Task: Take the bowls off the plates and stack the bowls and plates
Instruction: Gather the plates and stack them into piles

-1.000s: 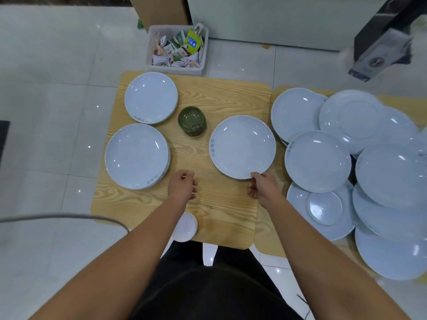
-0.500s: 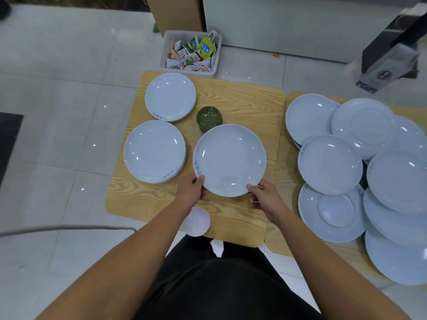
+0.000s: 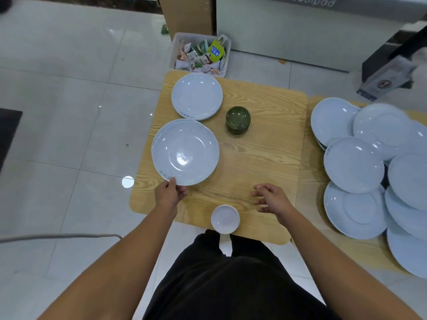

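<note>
**Now the plate (image 3: pixel 185 152) sat over the near-left stack, in one hand only**

Half a second earlier both hands had held this pale blue plate by its near rim at the middle of the wooden tabletop (image 3: pixel 265 158). It had since crossed to the left and covered the near-left pile of plates, which was hidden beneath it. Whether it lay fully on that pile or was just above it could not be told. The left hand (image 3: pixel 169 194) pinched the plate's near rim, thumb on top. The right hand (image 3: pixel 273 199) had let go and hung over bare wood near the front edge, fingers spread and loose, grasping nothing.

The rest stood as before. A second pile of pale blue plates (image 3: pixel 197 96) sat at the far left corner, just behind the carried one. The stack of green bowls (image 3: pixel 238 120) stood beside them, towards the middle and apart from both piles. A small white bowl (image 3: pixel 225 218) rested at the near edge between the two forearms.

On the adjoining tabletop (image 3: pixel 312 176) to the right, many loose plates (image 3: pixel 353 165) overlapped one another, some of them face down. A white bin (image 3: pixel 174 54) of packets stood on the tiled floor beyond the far edge.
</note>
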